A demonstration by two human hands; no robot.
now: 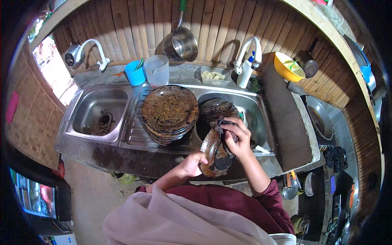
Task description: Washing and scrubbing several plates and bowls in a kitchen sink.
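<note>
My left hand (193,163) grips the left rim of a brown speckled plate (210,149), which is tilted over the front edge of the right sink basin (260,122). A dark cloth (228,130) is bunched in my right hand (240,137), against the upper part of that plate. Behind my hands, more dark dishes (216,107) lie in the basin, partly hidden. Left of them, a tall stack of brown speckled plates (170,111) stands on the ribbed metal drainboard (134,131).
A left basin (99,99) holds a dark ring-shaped item (106,120). Along the back stand a blue cup (134,75), a clear plastic pitcher (156,72), a clear tray (214,76), a white pump bottle (244,75) and a faucet (254,50). A yellow bowl (288,67) sits right.
</note>
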